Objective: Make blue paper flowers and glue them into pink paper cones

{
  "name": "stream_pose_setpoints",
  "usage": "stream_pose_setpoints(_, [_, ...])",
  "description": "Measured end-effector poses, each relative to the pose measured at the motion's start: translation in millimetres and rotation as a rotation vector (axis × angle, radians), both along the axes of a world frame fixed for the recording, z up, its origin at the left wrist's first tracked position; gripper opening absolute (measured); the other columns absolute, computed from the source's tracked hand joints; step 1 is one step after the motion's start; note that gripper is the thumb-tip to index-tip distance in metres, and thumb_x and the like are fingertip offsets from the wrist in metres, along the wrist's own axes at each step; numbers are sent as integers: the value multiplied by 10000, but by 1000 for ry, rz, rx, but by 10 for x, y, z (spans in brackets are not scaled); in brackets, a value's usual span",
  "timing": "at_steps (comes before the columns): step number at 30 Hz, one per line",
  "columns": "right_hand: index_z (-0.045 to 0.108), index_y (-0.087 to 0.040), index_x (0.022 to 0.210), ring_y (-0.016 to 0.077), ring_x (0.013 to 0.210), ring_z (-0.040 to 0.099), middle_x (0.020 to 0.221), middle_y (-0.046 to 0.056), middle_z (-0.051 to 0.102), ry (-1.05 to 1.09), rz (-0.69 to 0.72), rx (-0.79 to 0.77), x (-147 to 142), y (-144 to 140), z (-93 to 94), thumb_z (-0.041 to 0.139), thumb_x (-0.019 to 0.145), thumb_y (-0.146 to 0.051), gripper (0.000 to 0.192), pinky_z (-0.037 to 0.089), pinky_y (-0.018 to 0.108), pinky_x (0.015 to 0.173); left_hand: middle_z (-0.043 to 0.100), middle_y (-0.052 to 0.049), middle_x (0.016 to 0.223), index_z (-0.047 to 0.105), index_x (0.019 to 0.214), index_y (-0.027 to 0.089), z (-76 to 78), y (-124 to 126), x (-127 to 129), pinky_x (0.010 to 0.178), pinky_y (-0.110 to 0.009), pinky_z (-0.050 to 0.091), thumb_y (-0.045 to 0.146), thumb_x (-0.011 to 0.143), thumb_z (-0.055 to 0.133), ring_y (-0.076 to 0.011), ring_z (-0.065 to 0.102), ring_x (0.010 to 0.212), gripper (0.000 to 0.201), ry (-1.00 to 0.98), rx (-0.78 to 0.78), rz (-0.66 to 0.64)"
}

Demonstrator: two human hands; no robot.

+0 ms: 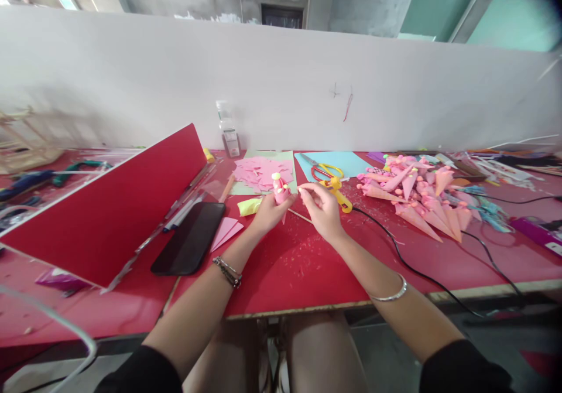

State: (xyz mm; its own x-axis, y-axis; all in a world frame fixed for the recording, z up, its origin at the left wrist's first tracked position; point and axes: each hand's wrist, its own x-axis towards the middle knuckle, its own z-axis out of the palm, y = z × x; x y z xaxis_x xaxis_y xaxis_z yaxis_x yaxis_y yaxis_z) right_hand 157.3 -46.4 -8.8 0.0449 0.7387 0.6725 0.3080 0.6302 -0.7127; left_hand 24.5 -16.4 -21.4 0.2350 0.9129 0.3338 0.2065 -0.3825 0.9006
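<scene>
My left hand is closed around a small pink paper cone figure topped with a pale yellow ball, held upright over the red table. Just right of it, my right hand is raised with thumb and forefinger pinched together; whatever lies between the fingertips is too small to name. A thin stick lies on the table between the hands. Behind my right hand rests a yellow glue gun with a black cord. Scissors with red and yellow handles lie on a light blue sheet.
Many similar pink cone figures are heaped at right. Cut pink paper scraps cover a pale green sheet. On the left are a black phone, pink paper sectors and a standing red board. A bottle stands by the white partition.
</scene>
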Motion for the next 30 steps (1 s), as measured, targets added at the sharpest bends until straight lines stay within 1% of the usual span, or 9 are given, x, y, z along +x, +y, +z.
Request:
stream_pose_setpoints(2, [586, -209, 855, 133, 732, 559, 809, 26, 580, -1, -10, 26, 2, -11, 13, 471, 814, -263, 133, 479, 261, 648, 473, 25, 564, 536, 648, 131, -11, 5, -11, 512, -212, 322, 388, 741, 517, -90, 420, 522, 274, 100, 46, 34])
stream_pose_setpoints(4, [589, -216, 858, 141, 765, 551, 822, 30, 567, -7, -44, 58, 8, -22, 33, 488, 805, -255, 120, 480, 267, 653, 472, 22, 552, 543, 636, 139, -11, -3, -26, 490, -211, 285, 392, 731, 525, -98, 417, 517, 270, 243, 121, 97])
stream_pose_setpoints(6, [588, -225, 878, 147, 794, 543, 846, 33, 556, -5, -77, 83, 14, -30, 52, 495, 800, -242, 122, 480, 276, 669, 506, 12, 571, 567, 678, 153, -1, -23, -38, 489, -214, 261, 391, 725, 534, -113, 438, 532, 245, 401, 186, 157])
stream_pose_setpoints(8, [586, -231, 892, 149, 805, 541, 865, 34, 554, 7, -82, 90, 16, -34, 64, 490, 802, -233, 131, 480, 286, 682, 553, -4, 613, 584, 747, 170, 16, -47, -45, 499, -219, 256, 394, 733, 529, -129, 470, 551, 231, 530, 218, 200])
stream_pose_setpoints(11, [588, -233, 885, 156, 813, 544, 874, 39, 560, 32, -56, 82, 10, -32, 62, 470, 817, -251, 138, 480, 297, 679, 608, -35, 694, 587, 815, 191, 40, -73, -49, 515, -229, 260, 422, 755, 500, -155, 518, 588, 254, 651, 236, 259])
stream_pose_setpoints(14, [592, -237, 890, 162, 814, 545, 874, 44, 564, 37, -42, 68, 4, -27, 51, 447, 831, -271, 160, 484, 307, 675, 636, -59, 770, 590, 854, 198, 58, -84, -56, 528, -235, 268, 445, 767, 484, -182, 556, 649, 282, 725, 240, 299])
stream_pose_setpoints(19, [596, -248, 929, 155, 823, 541, 895, 42, 557, 8, -47, 55, 16, -23, 34, 439, 837, -263, 182, 486, 302, 686, 645, -74, 887, 585, 957, 203, 86, -97, -71, 549, -236, 283, 432, 785, 471, -198, 580, 747, 308, 800, 274, 301])
stream_pose_setpoints(23, [603, -252, 949, 151, 824, 538, 893, 41, 553, -6, -46, 56, 27, -18, 26, 439, 837, -251, 199, 483, 298, 696, 642, -79, 908, 572, 1000, 205, 95, -99, -77, 557, -238, 286, 415, 789, 473, -199, 579, 764, 314, 831, 287, 306])
stream_pose_setpoints(30, [621, -241, 926, 148, 801, 543, 872, 39, 560, 4, -52, 34, 31, 6, 18, 448, 829, -254, 199, 478, 286, 672, 642, -72, 907, 573, 980, 214, 96, -103, -71, 563, -239, 292, 421, 781, 486, -199, 579, 772, 300, 846, 251, 299])
